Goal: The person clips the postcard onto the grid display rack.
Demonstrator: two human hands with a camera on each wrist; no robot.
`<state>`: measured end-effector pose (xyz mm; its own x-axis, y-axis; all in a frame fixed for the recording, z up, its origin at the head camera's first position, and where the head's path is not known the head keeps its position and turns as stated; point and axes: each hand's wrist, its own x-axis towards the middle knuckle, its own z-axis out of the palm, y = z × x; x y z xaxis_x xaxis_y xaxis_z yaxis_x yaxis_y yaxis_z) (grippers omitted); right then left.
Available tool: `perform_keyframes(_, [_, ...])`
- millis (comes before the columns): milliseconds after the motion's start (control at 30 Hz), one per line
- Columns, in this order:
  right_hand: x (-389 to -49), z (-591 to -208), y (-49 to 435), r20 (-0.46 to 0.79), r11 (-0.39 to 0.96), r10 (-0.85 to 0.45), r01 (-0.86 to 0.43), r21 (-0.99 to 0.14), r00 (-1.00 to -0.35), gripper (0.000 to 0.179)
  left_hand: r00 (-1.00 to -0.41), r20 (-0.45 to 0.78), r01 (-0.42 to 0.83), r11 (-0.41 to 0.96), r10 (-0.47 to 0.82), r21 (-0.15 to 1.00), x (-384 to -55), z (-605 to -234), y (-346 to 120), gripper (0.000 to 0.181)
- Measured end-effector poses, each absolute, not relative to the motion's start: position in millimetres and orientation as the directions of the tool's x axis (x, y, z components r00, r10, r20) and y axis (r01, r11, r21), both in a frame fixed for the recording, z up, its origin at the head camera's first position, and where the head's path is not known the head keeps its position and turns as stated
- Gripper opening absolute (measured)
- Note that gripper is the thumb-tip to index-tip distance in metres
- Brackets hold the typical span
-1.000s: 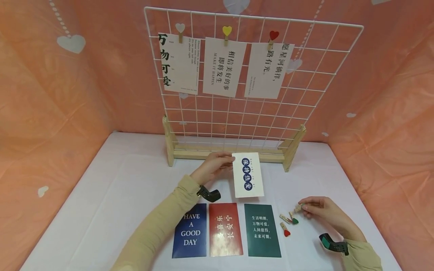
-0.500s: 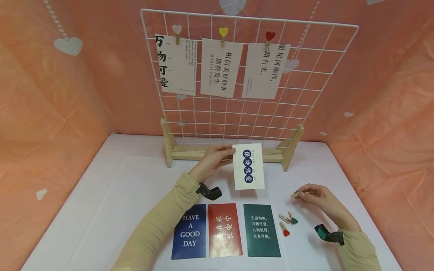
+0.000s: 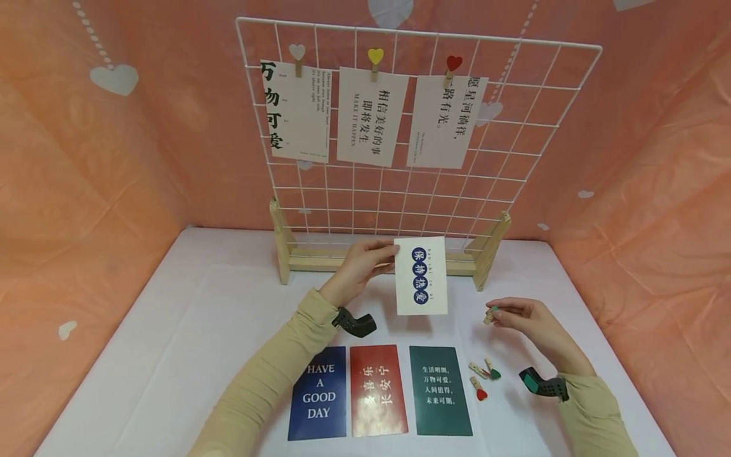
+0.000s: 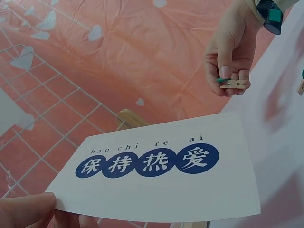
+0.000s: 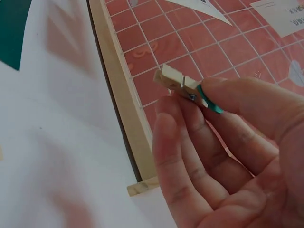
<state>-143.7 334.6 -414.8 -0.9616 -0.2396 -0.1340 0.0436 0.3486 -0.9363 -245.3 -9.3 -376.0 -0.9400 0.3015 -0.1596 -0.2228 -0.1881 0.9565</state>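
My left hand (image 3: 365, 270) pinches the left edge of a white postcard (image 3: 421, 276) printed with blue circles, held up in front of the rack's base. In the left wrist view the thumb lies on the corner of the postcard (image 4: 156, 190). To the right, my right hand (image 3: 528, 324) pinches a small wooden clothespin (image 5: 183, 85) with a teal end between thumb and fingers, above the table. Behind stands a white wire grid rack (image 3: 400, 197). Three white cards hang along its top: a left card (image 3: 302, 114), a middle card (image 3: 371, 120) and a right card (image 3: 445, 127), each under a heart clothespin.
In front on the table lie a blue card (image 3: 318, 393), a red card (image 3: 378, 390) and a green card (image 3: 440, 390) in a row. Beside them are a few loose heart clothespins (image 3: 478, 387). Wooden feet (image 3: 491, 251) support the rack; pink cloth surrounds the table.
My left hand has raised the postcard toward the rack. My right hand has lifted its clothespin off the table, up and leftward, and the clothespin has turned in the fingers.
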Motion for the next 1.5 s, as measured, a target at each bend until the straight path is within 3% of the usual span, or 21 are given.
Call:
perform_keyframes(500, [-168.3,-362.6,326.6,-0.023,0.421,-0.255,-0.089,-0.903,-0.967,0.036,-0.945,-0.061,-0.138,-0.220,0.322,0.966,-251.4,-349.1,12.5,0.029])
perform_keyframes(833, [-180.9,-307.0,318.8,0.097,0.446,-0.197,-0.177,-0.878,-0.976,0.037,-0.972,0.017,-0.029,-0.194,0.233,0.981,-268.8,-318.0,32.7,0.027])
perform_keyframes(1333, [-209.5,-260.7,299.8,0.203,0.474,-0.141,-0.246,-0.845,-0.969,0.040,-0.938,0.260,0.239,-0.116,0.230,0.964,-285.7,-278.9,63.1,0.022])
perform_keyframes(1500, [-220.1,-250.0,296.7,0.290,0.335,-0.120,-0.313,-0.889,-0.950,0.036,-0.908,0.373,0.362,-0.092,0.189,0.928,-290.6,-267.0,70.8,0.019])
